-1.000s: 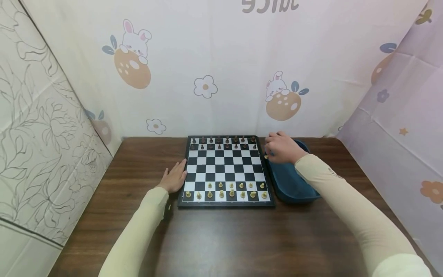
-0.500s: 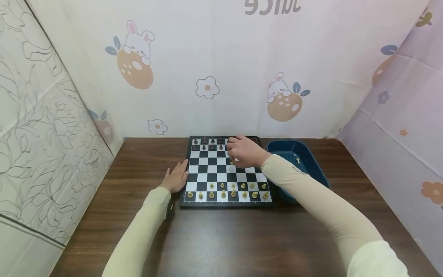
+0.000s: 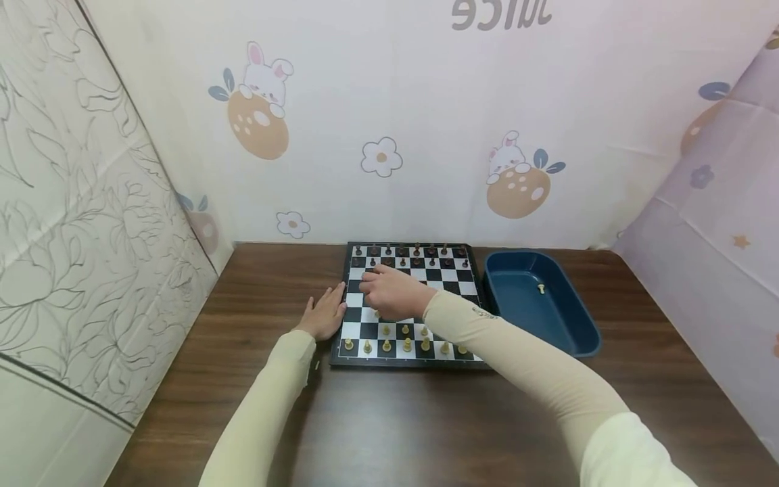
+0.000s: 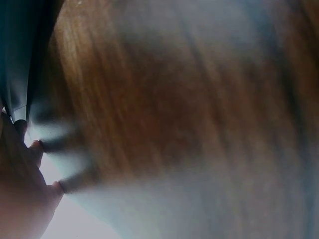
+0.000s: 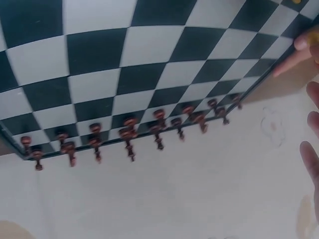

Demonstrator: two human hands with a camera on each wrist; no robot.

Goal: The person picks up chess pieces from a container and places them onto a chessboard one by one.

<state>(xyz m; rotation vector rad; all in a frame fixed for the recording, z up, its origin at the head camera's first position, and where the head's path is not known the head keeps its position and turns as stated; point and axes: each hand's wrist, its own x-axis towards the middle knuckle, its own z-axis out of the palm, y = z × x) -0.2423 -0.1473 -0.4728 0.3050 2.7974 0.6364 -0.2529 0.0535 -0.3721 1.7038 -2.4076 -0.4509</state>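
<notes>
My right hand [image 3: 398,292] is over the left middle of the chessboard [image 3: 357,299], pinching a small yellow chess piece [image 3: 377,314]. At the right edge of the right wrist view, that piece shows only partly between thumb and fingers. The left hand [image 3: 324,314] lies on the table with fingers spread, fingertips at the board's left edge. Dark reddish-brown chess pieces [image 3: 416,262] fill two rows at the board's far side. Yellow chess pieces [image 3: 407,345] stand along the near side, some hidden behind the right forearm.
To the right of the board is a blue tray [image 3: 517,318] with one yellow chess piece [image 3: 541,289] lying in it. The brown wooden table [image 3: 389,419] backs onto a patterned curtain [image 3: 389,101].
From above the tray, my right hand has moved left across the board with the yellow chess piece. The left hand stays by the board's edge. The head view has shifted slightly.
</notes>
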